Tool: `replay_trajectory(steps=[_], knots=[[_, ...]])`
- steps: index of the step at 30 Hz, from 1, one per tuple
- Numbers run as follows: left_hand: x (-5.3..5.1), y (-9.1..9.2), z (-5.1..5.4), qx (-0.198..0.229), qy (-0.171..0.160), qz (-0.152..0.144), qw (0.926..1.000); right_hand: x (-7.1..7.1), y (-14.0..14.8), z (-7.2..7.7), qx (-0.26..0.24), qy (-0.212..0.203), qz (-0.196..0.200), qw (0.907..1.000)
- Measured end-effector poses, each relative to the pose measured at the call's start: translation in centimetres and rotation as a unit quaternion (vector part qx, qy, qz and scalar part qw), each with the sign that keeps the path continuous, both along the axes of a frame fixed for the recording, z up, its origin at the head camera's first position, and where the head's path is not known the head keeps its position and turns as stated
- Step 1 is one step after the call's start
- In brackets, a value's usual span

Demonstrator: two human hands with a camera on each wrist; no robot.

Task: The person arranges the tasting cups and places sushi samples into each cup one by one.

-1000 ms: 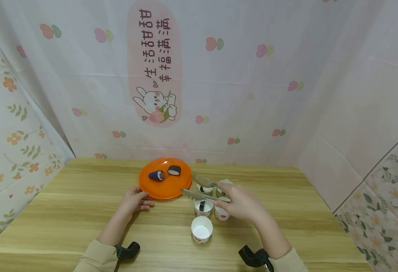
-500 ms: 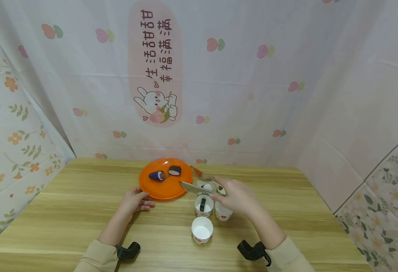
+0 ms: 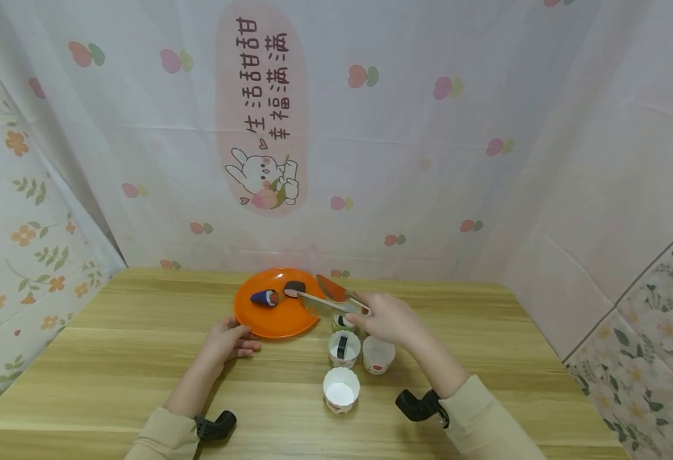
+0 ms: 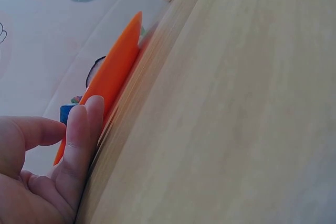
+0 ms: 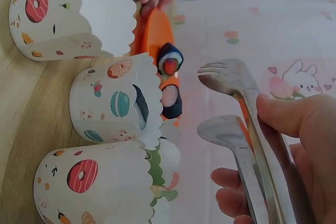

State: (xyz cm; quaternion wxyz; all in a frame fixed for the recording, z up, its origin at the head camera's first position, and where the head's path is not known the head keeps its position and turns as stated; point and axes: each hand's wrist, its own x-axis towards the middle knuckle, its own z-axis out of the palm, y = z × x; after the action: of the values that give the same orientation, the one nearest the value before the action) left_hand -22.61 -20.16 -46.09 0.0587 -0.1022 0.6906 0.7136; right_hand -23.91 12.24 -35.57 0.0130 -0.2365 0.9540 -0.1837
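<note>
My right hand (image 3: 383,319) holds metal tongs (image 5: 247,129), whose two tips stand apart. In the head view they reach over the right side of the orange plate (image 3: 278,324), near a dark-wrapped roll piece with a pink face (image 3: 294,289). Beside that piece lies a blue cone-shaped roll (image 3: 264,298). The thumb and fingers of my left hand (image 3: 227,345) pinch the plate's near-left rim; in the left wrist view the thumb lies on one side of the orange rim (image 4: 118,61) and the fingers on the other.
Several patterned paper cups stand right of the plate. The nearest cup (image 3: 340,391) has nothing in it; the one behind (image 3: 336,361) holds a black-banded piece. Another cup (image 3: 378,358) stands to their right. A patterned curtain (image 3: 428,191) hangs behind the table.
My right hand has moved left and away from me, bringing the tongs from over the cups to over the plate. My left hand has stayed at the rim.
</note>
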Motion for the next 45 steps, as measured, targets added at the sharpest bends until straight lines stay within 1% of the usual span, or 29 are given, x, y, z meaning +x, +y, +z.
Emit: replay_trajectory(steps=[7, 17, 24, 29, 33, 36, 41, 45], knots=[[0.1, 0.0, 0.0, 0.002, 0.002, -0.003, 1.0, -1.1, -0.6, 0.0, 0.007, -0.036, 0.006, 0.9993], [0.1, 0.0, 0.0, 0.001, 0.0, -0.001, 1.0, -2.2, -1.8, -0.1, -0.02, -0.085, 0.006, 0.9962], [0.1, 0.0, -0.1, 0.003, 0.0, 0.0, 1.0, -3.0, -2.9, -0.1, -0.004, -0.126, 0.004, 0.992], [0.1, 0.0, -0.1, 0.001, 0.0, 0.001, 1.0, -3.4, -3.3, -0.5, 0.003, -0.139, -0.006, 0.9903], [0.1, 0.0, -0.1, 0.0, 0.002, 0.003, 1.0, -3.5, -3.6, -0.6, -0.017, -0.175, -0.018, 0.9843], [0.0, 0.0, -0.1, 0.0, 0.001, 0.003, 1.0, -3.6, -3.9, -0.5, -0.021, -0.194, -0.029, 0.9803], [-0.1, 0.0, -0.2, 0.0, -0.002, 0.005, 1.0, -4.0, -4.3, -0.6, -0.012, -0.206, -0.032, 0.9781], [-0.1, 0.0, -0.1, 0.0, -0.002, 0.006, 1.0, -4.3, -4.6, -0.3, -0.013, -0.226, -0.039, 0.9732]])
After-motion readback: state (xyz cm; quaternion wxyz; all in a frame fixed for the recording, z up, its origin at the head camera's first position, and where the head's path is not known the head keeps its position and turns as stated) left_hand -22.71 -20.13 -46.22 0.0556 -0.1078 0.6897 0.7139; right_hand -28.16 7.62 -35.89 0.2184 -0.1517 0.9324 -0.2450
